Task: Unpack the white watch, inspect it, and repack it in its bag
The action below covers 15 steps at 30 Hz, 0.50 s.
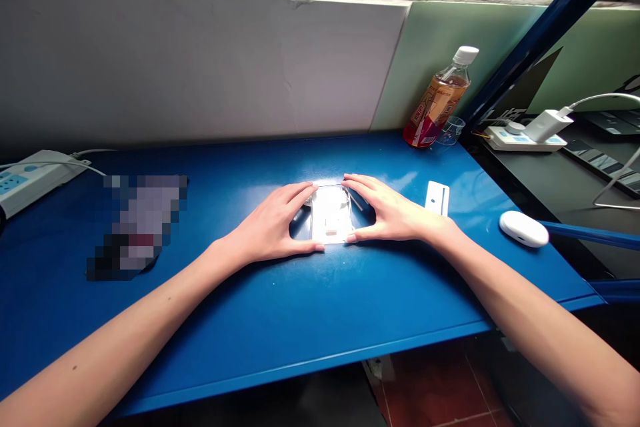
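Note:
A small clear plastic box [332,213] with something white in it lies on the blue table between my hands. Strong glare washes out its details, so I cannot make out the contents. My left hand [275,221] grips the left side, with fingertips at the far corner and the thumb at the near one. On the opposite side, my right hand [383,210] holds the box in the same way, fingers at the far right corner and thumb near the front edge. Both palms stay apart from the box, leaving gaps at its sides.
A white slotted card [437,198] and a white earbud case [524,229] lie to the right. Behind stand a drink bottle [437,103] and a clear cup [451,131]. A pixelated phone-shaped object [145,220] and a power strip [37,180] are left. A blue post [540,30] rises at right.

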Available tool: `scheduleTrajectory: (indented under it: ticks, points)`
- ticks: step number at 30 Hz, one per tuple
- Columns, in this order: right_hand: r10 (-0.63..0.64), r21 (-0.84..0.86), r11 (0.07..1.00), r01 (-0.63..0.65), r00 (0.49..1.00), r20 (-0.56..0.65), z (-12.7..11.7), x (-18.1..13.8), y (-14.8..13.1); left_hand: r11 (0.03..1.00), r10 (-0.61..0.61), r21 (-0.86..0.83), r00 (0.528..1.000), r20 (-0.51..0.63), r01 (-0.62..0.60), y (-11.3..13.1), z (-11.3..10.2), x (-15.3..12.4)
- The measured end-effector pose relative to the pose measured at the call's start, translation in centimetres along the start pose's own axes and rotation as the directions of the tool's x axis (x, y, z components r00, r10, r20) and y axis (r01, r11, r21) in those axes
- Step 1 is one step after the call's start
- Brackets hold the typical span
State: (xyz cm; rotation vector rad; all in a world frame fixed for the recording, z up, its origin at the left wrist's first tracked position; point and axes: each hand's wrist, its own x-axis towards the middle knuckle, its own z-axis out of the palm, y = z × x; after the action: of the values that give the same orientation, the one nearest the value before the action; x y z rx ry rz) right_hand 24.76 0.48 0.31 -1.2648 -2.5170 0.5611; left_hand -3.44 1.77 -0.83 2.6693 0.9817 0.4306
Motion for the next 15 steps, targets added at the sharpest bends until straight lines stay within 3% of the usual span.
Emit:
scheduleTrajectory:
  ticks: [8, 15]
  points:
    - [-0.025, 0.01, 1.0, 0.025, 0.999, -0.032, 0.25, -0.1, 0.31, 1.0, -0.029, -0.006, 1.0, 0.002, 0.029, 0.16, -0.12, -0.33]
    - [0.002, 0.013, 1.0, -0.003, 0.999, 0.048, -0.43, -0.54, 0.01, 1.0, -0.017, -0.001, 1.0, -0.014, 0.017, 0.15, 0.04, -0.24]
